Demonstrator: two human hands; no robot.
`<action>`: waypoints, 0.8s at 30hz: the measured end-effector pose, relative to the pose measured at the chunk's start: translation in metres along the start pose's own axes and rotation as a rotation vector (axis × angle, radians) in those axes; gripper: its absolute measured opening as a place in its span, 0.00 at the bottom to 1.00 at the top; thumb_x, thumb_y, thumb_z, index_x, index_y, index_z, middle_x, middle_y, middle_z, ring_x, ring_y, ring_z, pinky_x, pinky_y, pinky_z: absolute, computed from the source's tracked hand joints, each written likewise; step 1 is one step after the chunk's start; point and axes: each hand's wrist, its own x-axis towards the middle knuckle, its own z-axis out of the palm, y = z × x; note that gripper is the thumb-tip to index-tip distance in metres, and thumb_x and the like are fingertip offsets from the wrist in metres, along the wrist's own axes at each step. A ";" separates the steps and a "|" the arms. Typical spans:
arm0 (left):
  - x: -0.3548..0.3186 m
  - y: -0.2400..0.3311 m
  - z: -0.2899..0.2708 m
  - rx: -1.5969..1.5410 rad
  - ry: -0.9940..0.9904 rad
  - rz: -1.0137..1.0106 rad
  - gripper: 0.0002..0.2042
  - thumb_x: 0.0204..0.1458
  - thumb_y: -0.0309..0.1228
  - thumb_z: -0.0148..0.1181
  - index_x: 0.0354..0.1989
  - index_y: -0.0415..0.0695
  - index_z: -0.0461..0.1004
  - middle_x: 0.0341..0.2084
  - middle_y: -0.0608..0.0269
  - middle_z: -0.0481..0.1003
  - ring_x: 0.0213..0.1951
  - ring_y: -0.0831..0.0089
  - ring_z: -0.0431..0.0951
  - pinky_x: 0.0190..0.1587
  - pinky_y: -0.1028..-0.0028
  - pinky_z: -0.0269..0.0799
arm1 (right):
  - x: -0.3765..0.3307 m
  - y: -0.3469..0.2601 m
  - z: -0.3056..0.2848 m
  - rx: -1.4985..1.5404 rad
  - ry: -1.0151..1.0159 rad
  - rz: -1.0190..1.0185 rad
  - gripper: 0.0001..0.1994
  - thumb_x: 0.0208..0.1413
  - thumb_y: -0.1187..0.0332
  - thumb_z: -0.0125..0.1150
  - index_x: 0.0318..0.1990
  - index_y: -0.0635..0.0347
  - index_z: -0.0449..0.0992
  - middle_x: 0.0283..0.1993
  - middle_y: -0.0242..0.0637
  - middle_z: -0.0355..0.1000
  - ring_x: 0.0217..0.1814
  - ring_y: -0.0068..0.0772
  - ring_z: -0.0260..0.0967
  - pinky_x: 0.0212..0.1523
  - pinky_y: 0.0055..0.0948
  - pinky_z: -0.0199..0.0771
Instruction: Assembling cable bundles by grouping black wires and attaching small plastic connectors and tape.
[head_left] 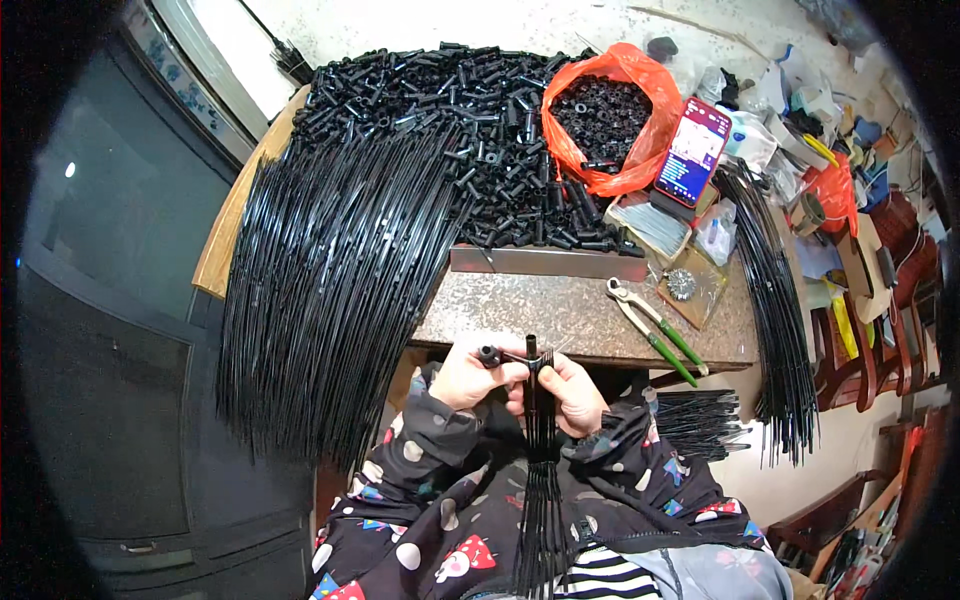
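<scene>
Close to the table's front edge, my left hand [468, 376] is closed around a short black plastic tube [489, 354] whose round end points up and left. Beside it, my right hand [577, 396] is closed on a bundle of thin black rods [541, 500], which hangs down over my lap. The two hands nearly meet, thumbs facing each other. Another black tubular end [532, 346] stands upright between them; I cannot make out how it joins the rods. Fingertips behind the bundle are partly hidden.
A big heap of black tubes [420, 85] covers the table's back, behind a metal strip [545, 263]. Long black rods [330, 290] overhang at left, more [775, 310] at right. Green-handled pincers [655, 330], a phone [692, 155] and a red bag [660, 95] of small black parts lie right.
</scene>
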 end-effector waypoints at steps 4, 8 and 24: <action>0.010 0.002 -0.013 0.390 -0.002 0.153 0.05 0.29 0.18 0.54 0.19 0.36 0.67 0.18 0.60 0.67 0.25 0.74 0.66 0.29 0.78 0.60 | 0.000 0.001 -0.006 0.060 0.120 0.020 0.18 0.43 0.64 0.49 0.42 0.63 0.58 0.32 0.40 0.65 0.30 0.30 0.65 0.33 0.30 0.66; 0.015 -0.002 -0.020 0.151 -0.368 0.319 0.06 0.27 0.21 0.56 0.18 0.37 0.66 0.18 0.56 0.67 0.21 0.67 0.65 0.25 0.74 0.58 | 0.004 -0.002 -0.010 0.161 -0.106 0.219 0.16 0.42 0.67 0.50 0.39 0.64 0.61 0.37 0.37 0.64 0.34 0.29 0.63 0.40 0.35 0.62; 0.036 0.027 0.013 0.389 -0.106 -0.059 0.11 0.42 0.28 0.47 0.35 0.38 0.63 0.30 0.63 0.67 0.33 0.79 0.65 0.37 0.79 0.60 | -0.006 0.002 0.009 -0.013 0.338 -0.179 0.04 0.44 0.72 0.47 0.26 0.63 0.64 0.22 0.32 0.64 0.23 0.20 0.60 0.26 0.17 0.59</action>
